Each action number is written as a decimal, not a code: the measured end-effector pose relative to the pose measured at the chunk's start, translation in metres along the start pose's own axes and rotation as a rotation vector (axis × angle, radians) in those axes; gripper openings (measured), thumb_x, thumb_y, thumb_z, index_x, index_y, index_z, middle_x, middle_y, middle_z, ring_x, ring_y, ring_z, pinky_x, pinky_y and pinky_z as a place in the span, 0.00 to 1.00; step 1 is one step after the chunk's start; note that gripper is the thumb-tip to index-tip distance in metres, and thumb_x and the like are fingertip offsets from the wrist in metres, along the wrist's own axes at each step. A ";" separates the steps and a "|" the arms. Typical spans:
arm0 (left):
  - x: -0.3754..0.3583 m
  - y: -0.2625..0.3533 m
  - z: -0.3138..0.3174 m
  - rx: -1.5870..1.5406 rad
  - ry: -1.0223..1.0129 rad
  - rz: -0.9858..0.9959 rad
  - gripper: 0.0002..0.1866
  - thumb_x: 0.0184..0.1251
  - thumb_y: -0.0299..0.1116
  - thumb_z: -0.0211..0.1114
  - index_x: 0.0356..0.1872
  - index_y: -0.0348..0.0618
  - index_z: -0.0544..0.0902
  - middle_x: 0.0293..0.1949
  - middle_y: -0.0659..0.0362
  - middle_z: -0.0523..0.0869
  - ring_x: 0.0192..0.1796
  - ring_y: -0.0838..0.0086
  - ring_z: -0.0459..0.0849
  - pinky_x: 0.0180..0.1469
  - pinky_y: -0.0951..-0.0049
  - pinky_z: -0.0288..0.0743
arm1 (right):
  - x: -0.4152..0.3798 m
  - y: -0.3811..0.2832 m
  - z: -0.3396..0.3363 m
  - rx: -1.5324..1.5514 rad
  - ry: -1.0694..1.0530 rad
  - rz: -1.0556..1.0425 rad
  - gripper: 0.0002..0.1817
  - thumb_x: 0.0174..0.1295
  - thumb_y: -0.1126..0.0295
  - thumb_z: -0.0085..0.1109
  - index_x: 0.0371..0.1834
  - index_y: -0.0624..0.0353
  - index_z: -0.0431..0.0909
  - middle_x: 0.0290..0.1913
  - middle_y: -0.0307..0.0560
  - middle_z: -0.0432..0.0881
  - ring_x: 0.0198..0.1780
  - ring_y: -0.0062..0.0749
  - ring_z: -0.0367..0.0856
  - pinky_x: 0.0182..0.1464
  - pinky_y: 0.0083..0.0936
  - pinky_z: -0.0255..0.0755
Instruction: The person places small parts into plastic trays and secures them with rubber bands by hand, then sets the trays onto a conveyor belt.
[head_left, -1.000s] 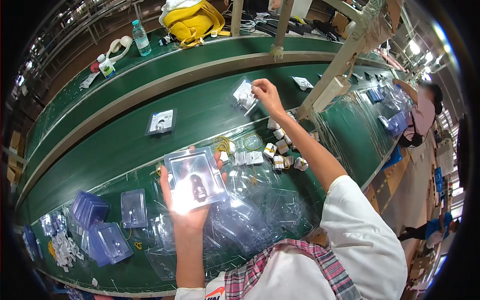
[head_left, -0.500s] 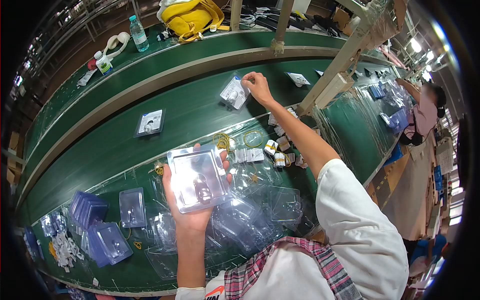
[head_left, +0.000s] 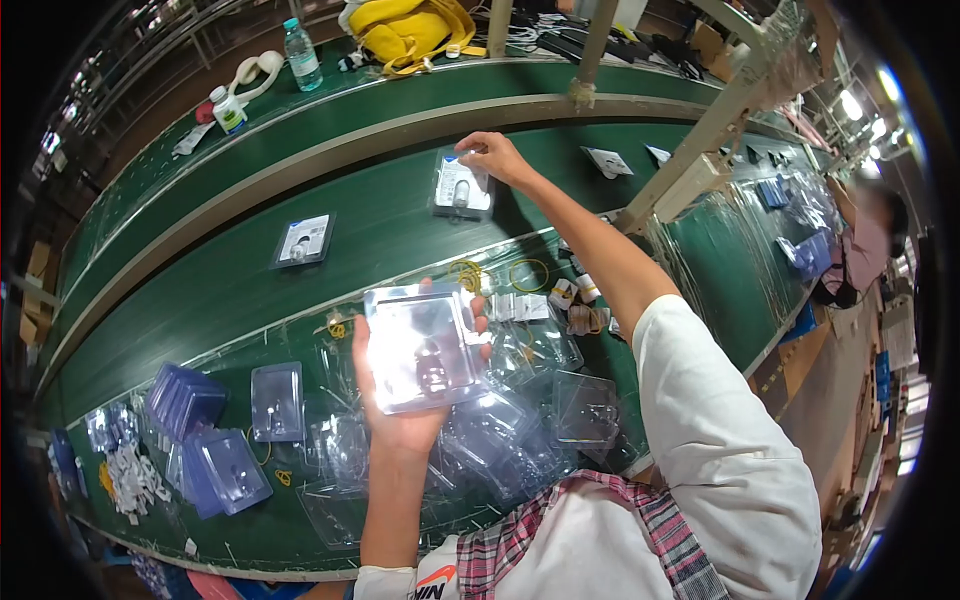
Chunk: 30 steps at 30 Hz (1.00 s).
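Observation:
My left hand (head_left: 402, 428) holds up a clear plastic blister shell (head_left: 422, 350), its palm beneath and fingers round the right edge. Glare covers much of the shell. My right hand (head_left: 495, 158) reaches over the green belt, with bent fingers on the top edge of a blister pack (head_left: 461, 192) containing a printed card and a pale round-ended item. The fingertips partly cover the card's top. Farther left on the belt lies another carded blister pack (head_left: 303, 241).
Clear shells lie in loose piles (head_left: 500, 435) and stacks (head_left: 225, 470) near me. Rubber-banded white bundles (head_left: 520, 307) sit by the belt. A metal post (head_left: 680, 150) rises at right, with a co-worker (head_left: 868, 235) beyond. A bottle (head_left: 302, 58) and yellow bag (head_left: 410, 32) stand behind.
My right hand has shifted left with the blister pack, which has turned from slanted to nearly straight. The other pack has slid slightly left relative to the bench. The camera view has shifted.

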<state>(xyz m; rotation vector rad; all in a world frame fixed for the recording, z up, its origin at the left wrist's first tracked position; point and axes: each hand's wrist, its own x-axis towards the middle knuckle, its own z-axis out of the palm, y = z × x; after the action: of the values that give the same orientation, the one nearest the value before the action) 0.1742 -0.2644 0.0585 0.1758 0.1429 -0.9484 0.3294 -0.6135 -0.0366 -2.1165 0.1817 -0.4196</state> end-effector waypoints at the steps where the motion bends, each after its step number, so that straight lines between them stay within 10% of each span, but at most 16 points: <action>1: 0.000 -0.001 -0.001 -0.005 -0.001 -0.010 0.38 0.70 0.65 0.43 0.69 0.46 0.63 0.62 0.29 0.68 0.59 0.43 0.75 0.59 0.44 0.72 | 0.008 -0.003 0.003 -0.030 -0.051 -0.006 0.16 0.49 0.69 0.70 0.42 0.60 0.84 0.28 0.42 0.81 0.33 0.27 0.80 0.40 0.24 0.74; 9: 0.003 -0.001 -0.003 -0.002 0.008 -0.013 0.39 0.69 0.68 0.41 0.67 0.46 0.66 0.62 0.29 0.69 0.58 0.42 0.76 0.58 0.43 0.73 | 0.016 -0.036 0.035 -0.513 0.220 -0.503 0.11 0.57 0.65 0.64 0.39 0.60 0.86 0.34 0.49 0.84 0.34 0.35 0.81 0.42 0.28 0.75; 14: 0.002 0.001 -0.004 -0.015 0.026 -0.004 0.39 0.68 0.70 0.41 0.65 0.47 0.68 0.62 0.30 0.69 0.59 0.45 0.77 0.58 0.41 0.72 | -0.094 -0.153 0.034 0.166 -0.245 -0.251 0.10 0.63 0.67 0.60 0.41 0.60 0.86 0.36 0.46 0.84 0.39 0.35 0.81 0.45 0.27 0.74; 19: -0.001 -0.003 -0.001 0.019 0.107 0.035 0.34 0.69 0.68 0.43 0.61 0.50 0.70 0.55 0.54 0.77 0.57 0.58 0.77 0.57 0.46 0.74 | -0.176 -0.198 0.039 -0.093 -0.203 -0.399 0.09 0.60 0.74 0.61 0.42 0.63 0.84 0.39 0.49 0.78 0.44 0.41 0.77 0.46 0.33 0.74; 30: 0.001 -0.009 -0.008 0.098 0.172 0.105 0.32 0.72 0.65 0.43 0.60 0.50 0.71 0.56 0.54 0.74 0.58 0.62 0.76 0.60 0.49 0.71 | -0.205 -0.201 0.039 -0.298 -0.027 -0.493 0.14 0.55 0.77 0.62 0.46 0.61 0.79 0.41 0.46 0.75 0.46 0.41 0.74 0.47 0.34 0.73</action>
<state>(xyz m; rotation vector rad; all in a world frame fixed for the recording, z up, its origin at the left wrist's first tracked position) 0.1672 -0.2683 0.0498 0.3524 0.2434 -0.8357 0.1465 -0.4130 0.0655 -2.4555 -0.3211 -0.6853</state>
